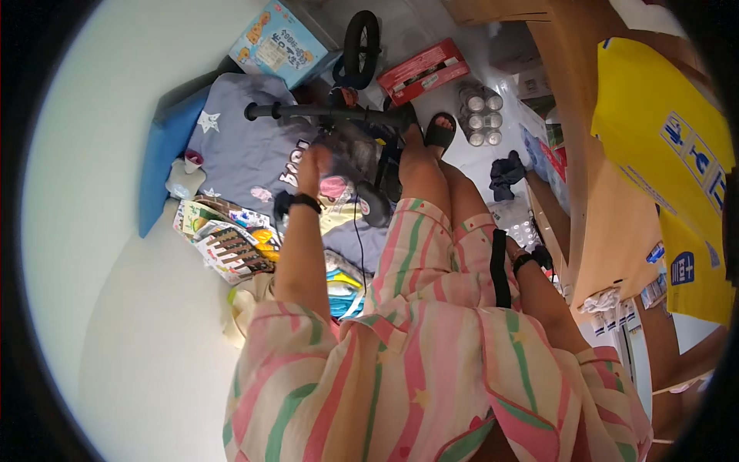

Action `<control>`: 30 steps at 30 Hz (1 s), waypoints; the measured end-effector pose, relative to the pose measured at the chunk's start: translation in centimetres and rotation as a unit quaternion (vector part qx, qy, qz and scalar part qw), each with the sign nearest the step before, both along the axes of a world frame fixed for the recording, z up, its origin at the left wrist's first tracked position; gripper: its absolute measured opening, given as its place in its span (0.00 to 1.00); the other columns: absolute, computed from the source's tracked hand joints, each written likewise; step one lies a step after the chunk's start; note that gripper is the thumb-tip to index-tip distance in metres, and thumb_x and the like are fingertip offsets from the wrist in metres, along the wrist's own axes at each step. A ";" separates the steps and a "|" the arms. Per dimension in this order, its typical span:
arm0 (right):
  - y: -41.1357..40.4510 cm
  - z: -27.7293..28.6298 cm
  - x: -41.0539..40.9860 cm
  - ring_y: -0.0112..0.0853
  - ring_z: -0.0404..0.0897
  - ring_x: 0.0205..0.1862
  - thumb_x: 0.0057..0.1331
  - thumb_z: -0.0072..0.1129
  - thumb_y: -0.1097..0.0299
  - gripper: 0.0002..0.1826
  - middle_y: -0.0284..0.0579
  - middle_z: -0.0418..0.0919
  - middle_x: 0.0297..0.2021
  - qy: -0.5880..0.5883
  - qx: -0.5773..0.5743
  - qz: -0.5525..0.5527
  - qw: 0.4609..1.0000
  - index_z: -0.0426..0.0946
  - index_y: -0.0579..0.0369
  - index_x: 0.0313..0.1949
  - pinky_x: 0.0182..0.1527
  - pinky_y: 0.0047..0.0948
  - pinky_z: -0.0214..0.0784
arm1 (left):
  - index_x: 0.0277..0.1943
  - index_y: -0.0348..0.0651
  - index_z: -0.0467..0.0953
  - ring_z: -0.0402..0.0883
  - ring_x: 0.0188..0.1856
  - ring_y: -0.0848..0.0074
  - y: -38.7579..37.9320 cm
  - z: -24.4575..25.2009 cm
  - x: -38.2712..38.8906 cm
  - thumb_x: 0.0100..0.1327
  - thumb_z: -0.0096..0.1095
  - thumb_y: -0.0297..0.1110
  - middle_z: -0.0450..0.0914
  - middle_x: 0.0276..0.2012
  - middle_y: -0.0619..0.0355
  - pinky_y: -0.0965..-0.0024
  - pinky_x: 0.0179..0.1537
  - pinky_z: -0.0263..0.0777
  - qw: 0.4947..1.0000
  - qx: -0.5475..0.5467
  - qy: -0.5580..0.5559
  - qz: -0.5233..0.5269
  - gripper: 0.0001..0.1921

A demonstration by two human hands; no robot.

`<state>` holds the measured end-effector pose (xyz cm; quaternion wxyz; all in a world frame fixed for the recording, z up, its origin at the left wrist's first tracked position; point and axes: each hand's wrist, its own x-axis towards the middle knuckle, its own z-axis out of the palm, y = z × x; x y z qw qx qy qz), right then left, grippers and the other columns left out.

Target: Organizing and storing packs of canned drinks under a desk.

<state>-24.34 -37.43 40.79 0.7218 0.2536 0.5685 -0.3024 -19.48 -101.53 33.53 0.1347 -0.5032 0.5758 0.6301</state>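
My left hand (314, 164) reaches forward over a grey-blue printed cloth (231, 133) with stars and lettering. It is blurred, just below the black handlebar (312, 112) of a small child's bike, and its grip is not clear. A black band (306, 201) circles that wrist. The bike's front wheel (362, 49) points away from me, and its frame stands beside my leg. My right hand (513, 249) hangs low by my thigh, mostly hidden behind the wrist and a black strap (500, 268).
A light-blue printed box (280, 46) and a red carton (423, 70) stand ahead. Shrink-wrapped cans (484, 120) and a dark cloth (508, 175) lie on the floor. Children's books (231, 248) are piled at left. A yellow bag (658, 115) hangs by wooden shelving (606, 213) on the right.
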 end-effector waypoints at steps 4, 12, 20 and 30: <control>1.0 0.7 0.6 0.42 0.73 0.60 0.70 0.48 0.62 0.24 0.52 0.72 0.60 -0.041 0.113 -0.038 0.992 0.67 0.59 0.62 0.64 0.35 0.62 | 0.46 0.43 0.80 0.82 0.47 0.51 13.7 -2.5 11.2 0.61 0.62 0.45 0.82 0.45 0.44 0.52 0.47 0.76 0.845 -0.206 -0.278 -0.407 0.17; 3.7 -2.2 1.9 0.42 0.70 0.62 0.70 0.51 0.57 0.28 0.51 0.69 0.63 -0.003 -0.033 0.142 0.989 0.64 0.58 0.65 0.66 0.34 0.60 | 0.48 0.41 0.80 0.82 0.41 0.52 15.4 -3.5 5.4 0.69 0.53 0.42 0.83 0.37 0.43 0.58 0.41 0.75 0.938 -0.180 -0.176 -0.240 0.16; -0.9 -0.1 2.6 0.39 0.79 0.48 0.68 0.53 0.59 0.22 0.52 0.80 0.50 0.029 0.070 -0.122 0.990 0.75 0.57 0.57 0.52 0.34 0.71 | 0.62 0.41 0.71 0.79 0.52 0.59 17.5 6.1 9.6 0.64 0.58 0.35 0.81 0.52 0.50 0.62 0.55 0.71 0.911 0.210 -0.160 -0.318 0.23; -1.5 5.6 14.1 0.40 0.79 0.45 0.67 0.54 0.59 0.18 0.52 0.80 0.46 0.019 0.032 -0.001 0.999 0.76 0.56 0.52 0.49 0.35 0.71 | 0.43 0.39 0.81 0.82 0.44 0.54 8.6 14.4 20.0 0.64 0.55 0.43 0.83 0.41 0.43 0.57 0.45 0.74 0.711 0.129 -0.247 -0.645 0.16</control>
